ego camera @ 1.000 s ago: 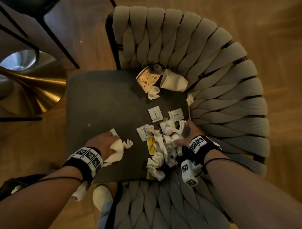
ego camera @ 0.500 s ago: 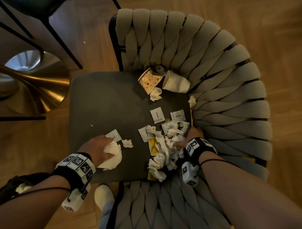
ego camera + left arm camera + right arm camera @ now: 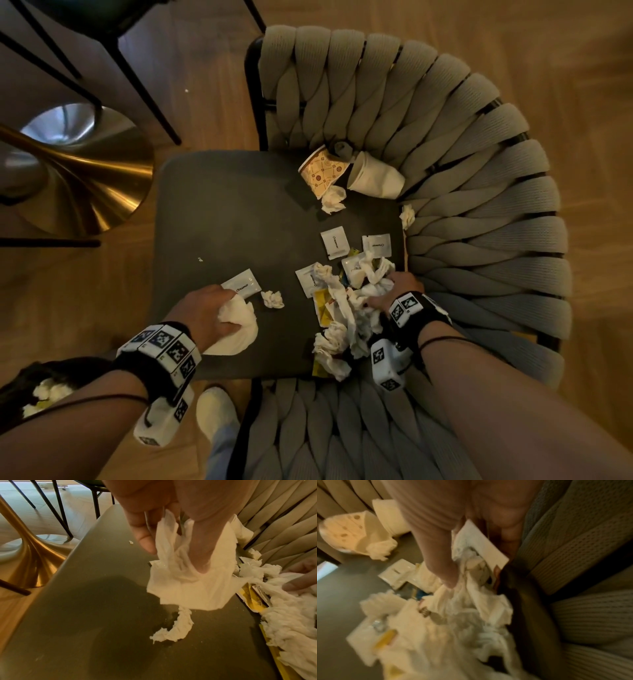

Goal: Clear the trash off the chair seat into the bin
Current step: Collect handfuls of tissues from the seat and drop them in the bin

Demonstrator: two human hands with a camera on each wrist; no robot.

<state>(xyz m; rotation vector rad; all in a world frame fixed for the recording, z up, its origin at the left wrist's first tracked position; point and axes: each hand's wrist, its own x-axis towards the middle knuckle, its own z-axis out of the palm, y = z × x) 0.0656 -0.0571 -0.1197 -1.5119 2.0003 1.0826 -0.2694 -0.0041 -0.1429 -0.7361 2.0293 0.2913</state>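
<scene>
The left hand (image 3: 205, 313) is gripping a white napkin (image 3: 238, 325) over the near left part of the dark chair seat (image 3: 222, 212), its fingers (image 3: 144, 539) curled round the bunched paper, which is hanging down toward the cushion. A small torn paper twist (image 3: 175, 627) is lying on the seat just beneath it. The right hand (image 3: 394, 291) is pressing into a heap of crumpled tissues (image 3: 346, 325) at the seat's right edge, beside the woven grey backrest (image 3: 479, 212); its fingers (image 3: 443, 566) are bent around tissue and a flat white packet (image 3: 484, 545). Creamer sachets (image 3: 335, 244) are lying beyond the heap, and two tipped paper cups (image 3: 323, 173) are resting at the seat's back. A dark bag (image 3: 51, 387) with white scraps in it is showing by the left forearm.
</scene>
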